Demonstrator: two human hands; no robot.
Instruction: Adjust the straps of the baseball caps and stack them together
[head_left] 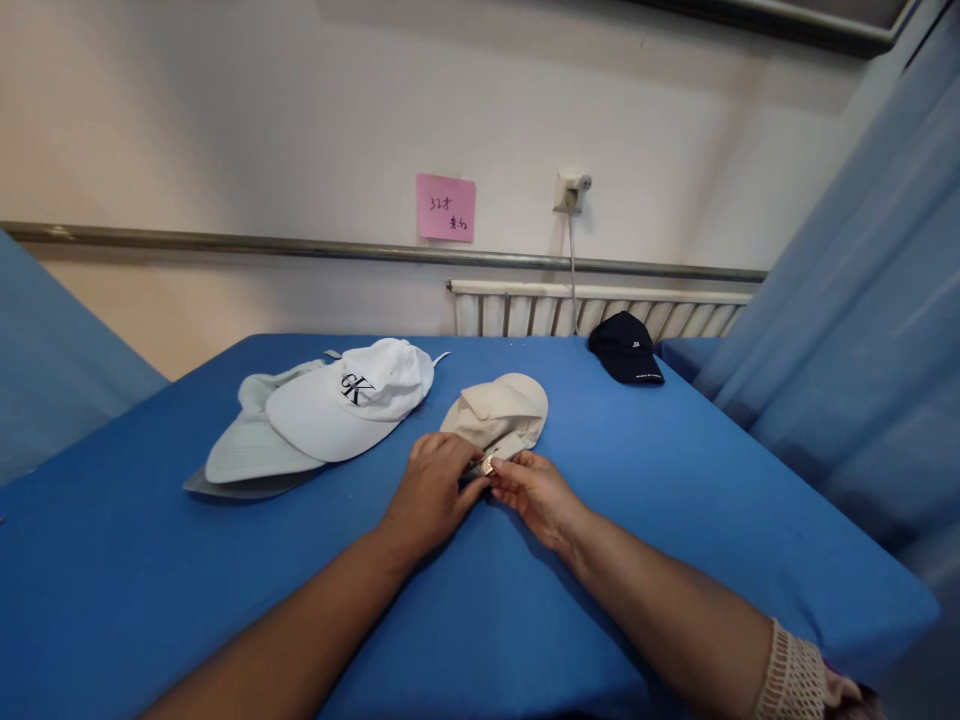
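A beige baseball cap lies in the middle of the blue-covered table, its back strap turned toward me. At the strap's left side, my left hand has its fingers closed on the cap's edge. My right hand pinches the strap by a small metal buckle between thumb and fingers. Both hands nearly meet at the buckle, and part of the strap is hidden behind the fingers.
To the left, a white cap with black letters overlaps a pale cap. A dark navy cap sits at the back right. Behind the blue table are a radiator, a wall rail and a plugged-in cord. Blue curtains flank the table.
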